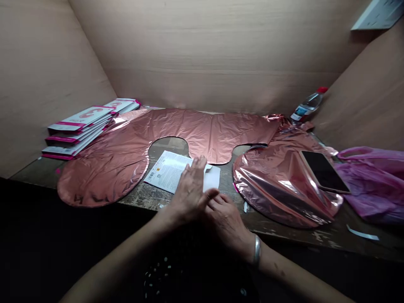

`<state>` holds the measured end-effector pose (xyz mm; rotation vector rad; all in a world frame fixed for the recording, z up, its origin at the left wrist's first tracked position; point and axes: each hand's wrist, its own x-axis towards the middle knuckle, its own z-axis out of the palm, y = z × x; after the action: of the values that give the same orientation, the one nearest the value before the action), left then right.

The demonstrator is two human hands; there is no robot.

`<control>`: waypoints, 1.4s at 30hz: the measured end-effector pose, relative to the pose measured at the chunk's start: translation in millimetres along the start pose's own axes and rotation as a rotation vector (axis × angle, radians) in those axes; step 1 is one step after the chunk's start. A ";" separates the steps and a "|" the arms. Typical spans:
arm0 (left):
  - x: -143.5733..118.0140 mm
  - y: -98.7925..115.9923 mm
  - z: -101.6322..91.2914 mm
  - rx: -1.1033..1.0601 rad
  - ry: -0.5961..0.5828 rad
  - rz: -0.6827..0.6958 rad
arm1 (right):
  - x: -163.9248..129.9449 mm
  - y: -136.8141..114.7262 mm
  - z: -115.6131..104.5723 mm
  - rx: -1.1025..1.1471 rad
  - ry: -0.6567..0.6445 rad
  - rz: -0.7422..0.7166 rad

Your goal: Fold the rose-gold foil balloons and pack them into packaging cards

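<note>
A flat printed paper packet (167, 170) with small text and a barcode lies near the table's front edge. At its right end a plain white flap (212, 177) sticks out. My left hand (191, 189) lies across the packet with its fingers stretched out, covering its middle. Close against the left thumb, my right hand (225, 216) has its fingers bent and drawn together; what they hold, if anything, is hidden. Rose-gold foil balloons (202, 130), flat and uninflated, spread behind and to the left of the packet. More foil (277, 176) lies to the right.
Stacked white and pink packets (80, 122) stand at the left by the wooden wall. On the right are a phone (323, 170) lying on the foil, a pink plastic bag (375, 181) and a red-capped bottle (309, 105). A paper strip (362, 233) lies near the front edge.
</note>
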<state>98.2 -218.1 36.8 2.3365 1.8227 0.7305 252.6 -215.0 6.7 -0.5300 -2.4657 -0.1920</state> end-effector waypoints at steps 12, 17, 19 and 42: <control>1.3 -41.9 17.9 0.183 -0.360 0.207 | -0.7 38.8 -21.3 0.464 -0.113 0.288; -3.2 -49.4 2.9 0.092 -0.448 0.316 | 16.0 75.7 -14.1 0.481 -0.121 0.330; -6.2 -54.7 -2.2 0.019 -0.476 0.399 | 17.4 81.1 -7.3 0.502 -0.198 0.207; -98.8 -81.0 -27.4 0.021 -0.255 0.346 | 4.1 61.5 -13.3 0.219 -0.569 -0.137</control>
<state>-2.6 -293.3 1.4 2.6479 1.3488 0.4162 282.1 -161.1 20.7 -0.3522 -3.0280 0.2047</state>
